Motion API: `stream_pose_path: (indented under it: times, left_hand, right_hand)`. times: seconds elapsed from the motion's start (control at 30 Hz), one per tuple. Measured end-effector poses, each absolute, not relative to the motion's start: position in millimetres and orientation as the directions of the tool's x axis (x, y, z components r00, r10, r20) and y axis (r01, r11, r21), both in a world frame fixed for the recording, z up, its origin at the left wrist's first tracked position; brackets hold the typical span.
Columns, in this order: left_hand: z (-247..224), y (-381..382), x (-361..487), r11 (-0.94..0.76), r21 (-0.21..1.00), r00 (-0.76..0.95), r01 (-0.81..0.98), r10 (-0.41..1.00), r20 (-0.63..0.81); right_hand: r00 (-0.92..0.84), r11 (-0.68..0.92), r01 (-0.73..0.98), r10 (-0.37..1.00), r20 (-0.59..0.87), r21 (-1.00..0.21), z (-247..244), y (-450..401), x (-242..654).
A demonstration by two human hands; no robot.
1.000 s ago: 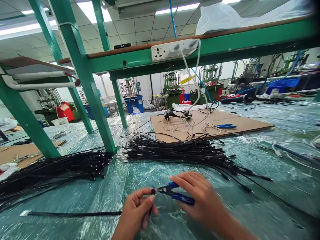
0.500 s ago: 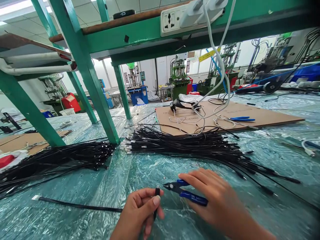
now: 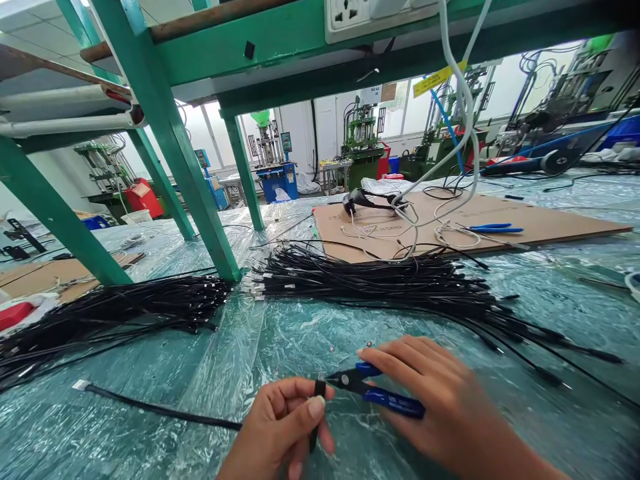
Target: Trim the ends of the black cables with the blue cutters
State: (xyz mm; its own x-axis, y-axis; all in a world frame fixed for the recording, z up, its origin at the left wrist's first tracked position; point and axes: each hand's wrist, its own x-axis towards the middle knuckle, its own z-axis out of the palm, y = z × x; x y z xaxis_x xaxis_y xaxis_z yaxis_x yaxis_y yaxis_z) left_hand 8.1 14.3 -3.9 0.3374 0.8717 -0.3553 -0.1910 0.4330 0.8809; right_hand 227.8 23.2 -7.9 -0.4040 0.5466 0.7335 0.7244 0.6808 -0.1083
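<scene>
Nearly touching: blue-handled flush cutters (image 3: 395,403) and one black cable (image 3: 165,413)

The left hand (image 3: 280,427) pinches the cable close to its end, with the thumb pressed across it and the curled fingers (image 3: 287,393) behind. A short black tail sticks out below that grip. The right hand (image 3: 440,400) holds the cutters, its fingers (image 3: 415,363) lying close together over the upper handle. The cutters' metal nose sits just beside the pinched cable, and the jaws are too small to show whether they are open. From the left hand the cable runs across clear plastic sheeting (image 3: 260,360) on the desk to a single white connector (image 3: 81,385).

Beyond lie two black cable bundles (image 3: 115,320) (image 3: 360,283), too dense to count, with their pale ends lined up. Behind them, a cardboard sheet (image 3: 550,227) carries a second pair of blue-handled pliers (image 3: 495,228) and looped white cable (image 3: 450,235). Its faint printing can't be read. Overhead, a white power strip (image 3: 350,17) is fixed to a green steel frame (image 3: 165,113). At least five green moulding machines stand further off.
</scene>
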Motion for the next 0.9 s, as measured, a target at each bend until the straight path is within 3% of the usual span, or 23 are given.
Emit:
stream_pose_path:
  times: [0.33,0.9]
  left_hand:
    - [-5,13,8,0.431,0.883,0.336,-0.184,0.872,-0.356]
    - [-16,9,9,0.339,0.927,0.312,-0.162,0.908,-0.278]
  right_hand:
    - [-0.388,0.675,0.71,0.614,0.688,-0.202,-6,21,231]
    - [-0.432,0.692,0.709,0.58,0.691,-0.137,-5,21,231]
